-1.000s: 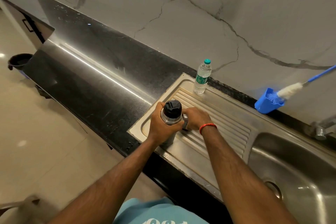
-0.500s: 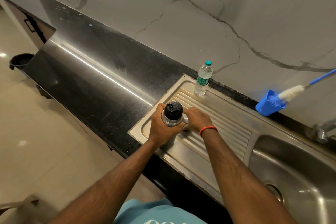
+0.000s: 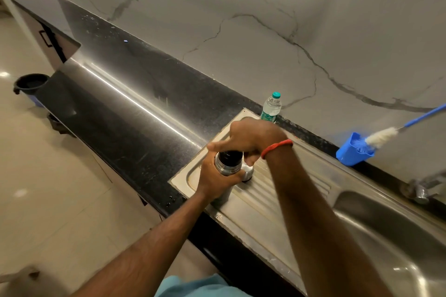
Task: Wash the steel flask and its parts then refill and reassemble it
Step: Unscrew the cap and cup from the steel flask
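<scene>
The steel flask (image 3: 226, 167) stood upright on the near-left corner of the drainboard (image 3: 277, 202). Its mouth was closed by a black stopper (image 3: 231, 156), so its contents could not be seen. The left hand (image 3: 212, 178) gripped the flask body just below the neck, with the fingers wrapped round it. The right hand (image 3: 251, 137) was positioned over the stopper with its fingers curled. Whether it gripped the stopper, or the steel cap (image 3: 247, 173) standing on the drainboard just beside the flask, could not be determined. A red band (image 3: 277, 146) encircled the right wrist. Behind the right hand, a clear plastic water bottle (image 3: 272, 108) with a green cap stood upright at the far edge of the drainboard. Its lower part was hidden by the hand, and its fill level could not be read. Further right, against the marbled wall (image 3: 265, 31), a blue holder (image 3: 350, 153) contained the white bristle head of a bottle brush (image 3: 381, 137). The brush's blue handle leaned up and to the right, out of view. The sink basin (image 3: 391, 236) lay to the right of the drainboard, with a tap (image 3: 421, 190) at its far rim. The black countertop (image 3: 120, 113) extended to the left. A dark bucket (image 3: 31, 82) stood on the floor to the left of the countertop.
</scene>
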`<control>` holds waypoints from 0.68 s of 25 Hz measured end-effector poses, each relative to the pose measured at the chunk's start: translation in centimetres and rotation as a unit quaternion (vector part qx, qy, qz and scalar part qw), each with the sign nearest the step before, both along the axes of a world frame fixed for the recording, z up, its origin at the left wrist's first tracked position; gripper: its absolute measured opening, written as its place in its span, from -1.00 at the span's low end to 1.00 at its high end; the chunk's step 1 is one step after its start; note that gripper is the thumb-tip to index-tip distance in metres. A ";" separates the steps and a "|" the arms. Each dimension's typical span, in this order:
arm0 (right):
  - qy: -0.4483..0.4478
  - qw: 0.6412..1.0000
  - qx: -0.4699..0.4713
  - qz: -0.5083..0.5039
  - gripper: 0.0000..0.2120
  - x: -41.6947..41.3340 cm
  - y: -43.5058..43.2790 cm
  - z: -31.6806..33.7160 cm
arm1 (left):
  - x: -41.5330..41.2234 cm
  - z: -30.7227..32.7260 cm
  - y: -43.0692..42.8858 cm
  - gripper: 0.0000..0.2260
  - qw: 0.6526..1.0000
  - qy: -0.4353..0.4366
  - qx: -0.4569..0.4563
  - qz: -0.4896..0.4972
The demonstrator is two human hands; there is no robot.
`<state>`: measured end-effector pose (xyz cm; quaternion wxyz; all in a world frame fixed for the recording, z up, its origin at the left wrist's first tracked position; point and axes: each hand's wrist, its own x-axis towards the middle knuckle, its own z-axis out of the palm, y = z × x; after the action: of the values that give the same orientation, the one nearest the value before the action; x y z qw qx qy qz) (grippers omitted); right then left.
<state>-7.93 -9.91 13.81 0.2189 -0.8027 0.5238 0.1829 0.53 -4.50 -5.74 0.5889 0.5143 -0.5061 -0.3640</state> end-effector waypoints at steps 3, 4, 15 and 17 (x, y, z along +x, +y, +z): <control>0.051 0.990 -0.112 0.075 -0.56 1.3 1.3 -1.1 | 0.0 0.0 0.0 -0.39 1.000 0.008 0.010 0.003; 0.048 0.988 -0.119 0.083 -0.60 1.4 1.3 -1.2 | 0.0 0.1 0.0 -0.38 1.000 0.003 0.012 0.004; 0.061 0.973 -0.131 0.178 -0.56 1.6 0.6 -0.9 | 0.1 0.4 0.4 -0.38 0.998 -0.052 0.008 0.026; 0.057 0.970 -0.135 0.193 -0.59 1.5 0.8 -0.8 | 0.0 0.7 0.5 -0.36 0.998 -0.055 0.004 0.025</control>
<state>-6.41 -9.11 12.96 0.0385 -0.8990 0.3901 0.1952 0.50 -4.00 -5.01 0.5674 0.5483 -0.5232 -0.3221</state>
